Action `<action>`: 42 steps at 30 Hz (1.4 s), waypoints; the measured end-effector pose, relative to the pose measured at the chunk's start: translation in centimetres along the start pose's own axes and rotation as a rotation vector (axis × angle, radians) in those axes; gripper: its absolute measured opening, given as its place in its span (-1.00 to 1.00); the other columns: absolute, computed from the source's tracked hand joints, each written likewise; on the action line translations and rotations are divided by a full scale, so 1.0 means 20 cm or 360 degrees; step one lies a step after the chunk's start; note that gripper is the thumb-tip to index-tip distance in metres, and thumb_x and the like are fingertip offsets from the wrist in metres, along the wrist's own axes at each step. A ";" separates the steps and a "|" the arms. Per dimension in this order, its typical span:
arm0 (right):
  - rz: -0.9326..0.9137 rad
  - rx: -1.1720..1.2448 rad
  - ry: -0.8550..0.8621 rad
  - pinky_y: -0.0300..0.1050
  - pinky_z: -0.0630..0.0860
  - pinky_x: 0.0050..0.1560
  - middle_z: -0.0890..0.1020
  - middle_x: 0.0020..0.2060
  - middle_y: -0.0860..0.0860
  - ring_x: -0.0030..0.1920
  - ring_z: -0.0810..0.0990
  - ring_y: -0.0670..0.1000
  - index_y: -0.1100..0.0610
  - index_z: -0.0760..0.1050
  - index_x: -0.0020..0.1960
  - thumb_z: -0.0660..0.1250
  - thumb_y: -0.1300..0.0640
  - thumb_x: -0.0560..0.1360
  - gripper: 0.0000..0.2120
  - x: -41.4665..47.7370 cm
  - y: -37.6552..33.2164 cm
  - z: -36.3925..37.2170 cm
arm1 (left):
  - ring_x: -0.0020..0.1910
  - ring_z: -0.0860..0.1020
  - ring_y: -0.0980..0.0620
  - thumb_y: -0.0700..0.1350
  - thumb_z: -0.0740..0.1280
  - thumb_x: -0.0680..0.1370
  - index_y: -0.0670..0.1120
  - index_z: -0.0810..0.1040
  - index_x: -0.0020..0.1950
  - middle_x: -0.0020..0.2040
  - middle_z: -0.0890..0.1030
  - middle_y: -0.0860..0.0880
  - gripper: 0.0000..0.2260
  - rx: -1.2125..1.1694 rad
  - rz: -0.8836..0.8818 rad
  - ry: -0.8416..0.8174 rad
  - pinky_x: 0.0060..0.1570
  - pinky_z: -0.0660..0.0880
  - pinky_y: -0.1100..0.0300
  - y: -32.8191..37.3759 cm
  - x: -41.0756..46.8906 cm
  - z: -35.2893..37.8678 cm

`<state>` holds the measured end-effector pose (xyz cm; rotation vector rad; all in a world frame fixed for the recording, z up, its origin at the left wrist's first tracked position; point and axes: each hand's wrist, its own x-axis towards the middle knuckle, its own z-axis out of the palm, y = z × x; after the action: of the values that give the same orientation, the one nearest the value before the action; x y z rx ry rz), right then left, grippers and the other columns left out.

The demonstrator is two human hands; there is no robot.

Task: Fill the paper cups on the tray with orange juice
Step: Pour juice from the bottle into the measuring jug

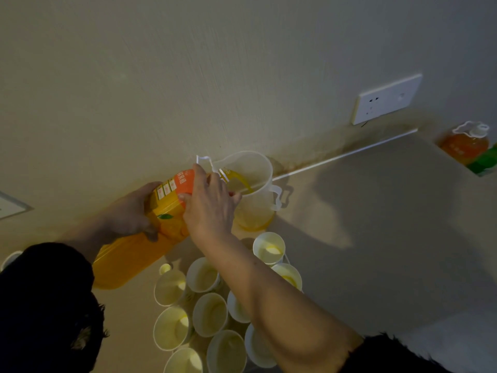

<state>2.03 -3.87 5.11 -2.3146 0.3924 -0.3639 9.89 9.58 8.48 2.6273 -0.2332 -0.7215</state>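
A large orange juice bottle [139,254] is tipped almost flat, its mouth over a clear plastic jug [251,192]. Juice streams into the jug, which holds a shallow yellow layer. My left hand [129,214] grips the bottle's middle from the far side. My right hand [209,203] curls round the bottle's shoulder near the neck. Several white paper cups [209,314] stand bunched together below the jug; my right forearm crosses over some of them. The tray under them is not visible.
The beige counter [376,238] runs to the wall, which carries a white socket plate [387,99]. A second juice bottle [466,144] stands in a recess at far right. A small bottle cap [164,268] lies beside the cups.
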 end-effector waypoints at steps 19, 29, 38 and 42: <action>-0.0002 -0.0042 0.0015 0.16 0.19 0.16 0.40 0.29 0.09 0.32 0.35 0.11 0.01 0.11 0.49 0.22 -0.03 0.59 -0.46 0.01 0.00 0.01 | 0.09 0.48 -0.18 -0.22 0.49 -0.03 0.06 0.23 0.45 0.17 0.49 -0.10 0.05 -0.0035 0.0053 -0.0011 0.02 0.48 -0.06 0.01 -0.03 0.00; -0.0005 -0.0061 0.0037 0.11 0.22 0.09 0.41 0.27 0.10 0.29 0.37 0.11 0.01 0.12 0.48 0.23 0.00 0.59 -0.48 0.01 0.00 0.02 | 0.10 0.47 -0.20 -0.39 0.56 0.13 0.07 0.21 0.46 0.18 0.48 -0.11 0.01 -0.0030 -0.0003 -0.0016 0.02 0.47 -0.07 0.00 0.00 0.00; -0.0001 -0.0041 0.0025 0.13 0.22 0.11 0.42 0.27 0.09 0.30 0.37 0.11 0.01 0.12 0.48 0.24 -0.03 0.58 -0.46 0.01 0.00 0.01 | 0.14 0.45 -0.22 -0.36 0.58 0.11 0.08 0.19 0.47 0.21 0.47 -0.11 0.04 0.0025 -0.0001 -0.0004 0.10 0.46 -0.12 0.00 0.01 0.00; 0.0007 -0.0037 0.0030 0.14 0.22 0.12 0.42 0.27 0.09 0.30 0.38 0.11 0.00 0.13 0.48 0.26 -0.01 0.57 -0.46 0.01 0.00 0.02 | 0.12 0.45 -0.19 -0.30 0.56 0.06 0.06 0.20 0.47 0.18 0.46 -0.10 0.05 0.0018 0.0010 -0.0013 0.06 0.46 -0.06 0.01 0.00 0.00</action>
<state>2.35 -3.60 4.89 -2.3339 0.4134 -0.3813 9.90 9.47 8.56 2.6336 -0.2485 -0.7312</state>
